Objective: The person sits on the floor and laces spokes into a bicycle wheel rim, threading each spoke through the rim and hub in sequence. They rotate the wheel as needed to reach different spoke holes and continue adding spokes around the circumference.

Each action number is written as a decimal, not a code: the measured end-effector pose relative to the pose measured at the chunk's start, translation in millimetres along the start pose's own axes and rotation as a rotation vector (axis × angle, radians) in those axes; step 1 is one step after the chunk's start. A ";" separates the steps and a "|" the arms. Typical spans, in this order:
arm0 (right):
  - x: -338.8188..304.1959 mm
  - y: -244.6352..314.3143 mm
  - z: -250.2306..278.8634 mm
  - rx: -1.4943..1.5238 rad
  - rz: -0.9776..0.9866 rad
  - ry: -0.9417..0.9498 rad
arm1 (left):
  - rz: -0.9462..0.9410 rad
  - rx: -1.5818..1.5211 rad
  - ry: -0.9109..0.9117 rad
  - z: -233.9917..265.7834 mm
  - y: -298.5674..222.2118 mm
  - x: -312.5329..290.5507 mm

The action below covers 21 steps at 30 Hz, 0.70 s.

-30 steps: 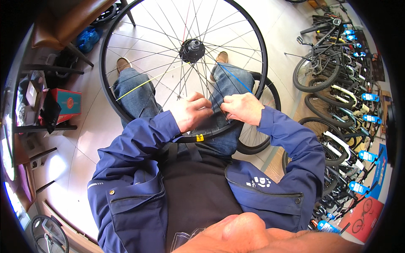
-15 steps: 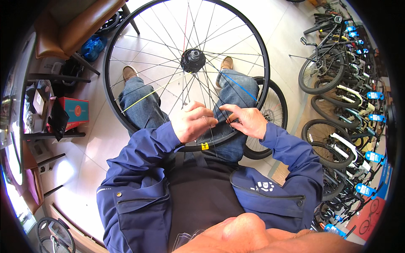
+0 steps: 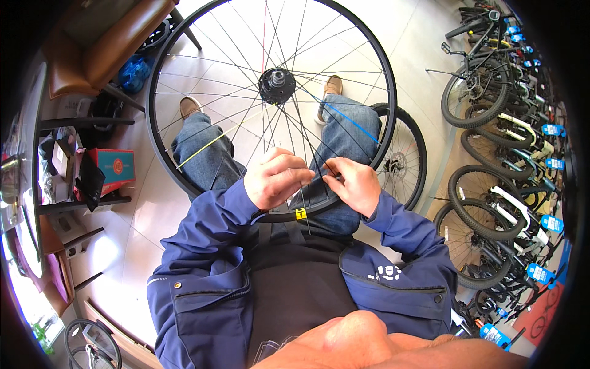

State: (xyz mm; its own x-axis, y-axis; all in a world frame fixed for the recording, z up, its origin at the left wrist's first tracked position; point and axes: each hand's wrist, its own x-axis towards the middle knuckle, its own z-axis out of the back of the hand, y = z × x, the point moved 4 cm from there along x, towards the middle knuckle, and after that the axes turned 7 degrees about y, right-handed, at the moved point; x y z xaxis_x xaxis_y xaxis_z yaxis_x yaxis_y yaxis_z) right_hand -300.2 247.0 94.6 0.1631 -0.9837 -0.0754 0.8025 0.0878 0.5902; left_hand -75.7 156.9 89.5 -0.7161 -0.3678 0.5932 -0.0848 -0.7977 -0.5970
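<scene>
A black bicycle wheel rim (image 3: 153, 104) lies across my lap, its dark hub (image 3: 276, 86) facing up. Thin spokes fan out from the hub; most are black, with a yellow spoke (image 3: 218, 138), a blue spoke (image 3: 353, 121) and a red spoke (image 3: 265, 37) among them. My left hand (image 3: 278, 178) is closed over the near part of the wheel, thumb and forefinger pinching a thin spoke whose end passes the rim. Close beside it, my right hand (image 3: 353, 184) pinches a dark spoke. A yellow sticker (image 3: 300, 213) marks the near rim.
Another wheel (image 3: 423, 147) with a disc rotor stands beside my right leg. Rows of bicycles (image 3: 476, 92) line the right side. At left are a brown chair (image 3: 92, 55), a red and teal box (image 3: 117, 170) on a low shelf and a blue plastic bag (image 3: 134, 74).
My right hand has moved slightly left, toward my left hand, and its fingers have drawn into a tighter pinch. The hub has shifted slightly left; the view has moved a little.
</scene>
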 end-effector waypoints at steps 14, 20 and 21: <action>20.7 -2.5 0.8 0.346 -0.155 -0.033 | -0.002 0.000 0.003 2.0 0.4 1.6; 1.4 34.2 5.5 -0.189 -0.008 -0.083 | 0.007 0.001 0.008 2.7 0.2 2.3; 1.6 35.8 -0.2 -0.249 -0.036 -0.038 | 0.011 -0.008 0.011 2.8 0.6 2.5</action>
State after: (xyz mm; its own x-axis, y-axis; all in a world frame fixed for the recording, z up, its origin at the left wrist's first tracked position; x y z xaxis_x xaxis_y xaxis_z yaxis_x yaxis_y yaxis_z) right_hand -271.1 248.6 115.4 0.1138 -0.9917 -0.0602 0.9246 0.0835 0.3715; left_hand -75.6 154.2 92.2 -0.7243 -0.3711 0.5811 -0.0824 -0.7902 -0.6073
